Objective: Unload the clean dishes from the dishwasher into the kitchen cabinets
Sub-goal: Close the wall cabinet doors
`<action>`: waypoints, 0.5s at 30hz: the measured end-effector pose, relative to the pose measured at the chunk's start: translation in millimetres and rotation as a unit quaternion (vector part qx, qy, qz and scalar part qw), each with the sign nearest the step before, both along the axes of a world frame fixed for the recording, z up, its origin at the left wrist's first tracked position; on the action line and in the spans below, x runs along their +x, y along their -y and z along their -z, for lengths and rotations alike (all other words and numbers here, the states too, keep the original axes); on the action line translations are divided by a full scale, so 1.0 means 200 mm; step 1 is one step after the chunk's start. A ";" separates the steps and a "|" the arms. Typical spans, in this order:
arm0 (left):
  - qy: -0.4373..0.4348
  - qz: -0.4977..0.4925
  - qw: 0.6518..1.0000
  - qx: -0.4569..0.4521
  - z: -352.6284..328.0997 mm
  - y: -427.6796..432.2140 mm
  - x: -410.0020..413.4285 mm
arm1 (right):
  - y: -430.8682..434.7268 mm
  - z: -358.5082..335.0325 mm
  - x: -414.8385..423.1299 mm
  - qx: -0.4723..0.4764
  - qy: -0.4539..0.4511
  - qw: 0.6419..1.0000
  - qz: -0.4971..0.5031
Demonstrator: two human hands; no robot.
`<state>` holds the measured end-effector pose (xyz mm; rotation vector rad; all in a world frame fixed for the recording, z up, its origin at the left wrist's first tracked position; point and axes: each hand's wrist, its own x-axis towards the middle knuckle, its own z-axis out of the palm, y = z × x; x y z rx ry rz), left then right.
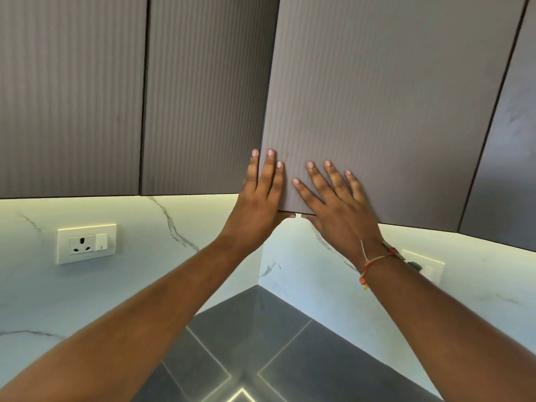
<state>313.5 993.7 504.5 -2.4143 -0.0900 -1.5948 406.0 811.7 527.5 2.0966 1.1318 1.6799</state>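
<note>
A brown ribbed upper cabinet door (391,111) hangs in the corner, and its left edge stands slightly proud of the neighbouring door (208,97). My left hand (258,204) holds its lower left corner, fingers flat on the front and thumb tucked under the bottom edge. My right hand (339,204) lies beside it with fingers spread on the door face and its thumb also under the edge. A red thread bracelet circles the right wrist. No dishes and no dishwasher are in view.
More shut cabinet doors run left and right. Below is a white marble backsplash with a wall socket (86,243) at left and another (426,265) behind my right wrist. The dark tiled countertop (261,343) fills the corner below.
</note>
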 end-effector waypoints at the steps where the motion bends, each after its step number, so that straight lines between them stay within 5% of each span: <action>1: -0.001 -0.008 1.000 0.006 0.00 -0.03 0.06 | -0.02 0.00 0.05 -0.007 0.009 1.000 0.009; 15: -0.032 0.012 0.999 -0.001 0.05 -0.19 0.74 | -0.23 0.01 0.52 -0.012 0.009 0.995 0.101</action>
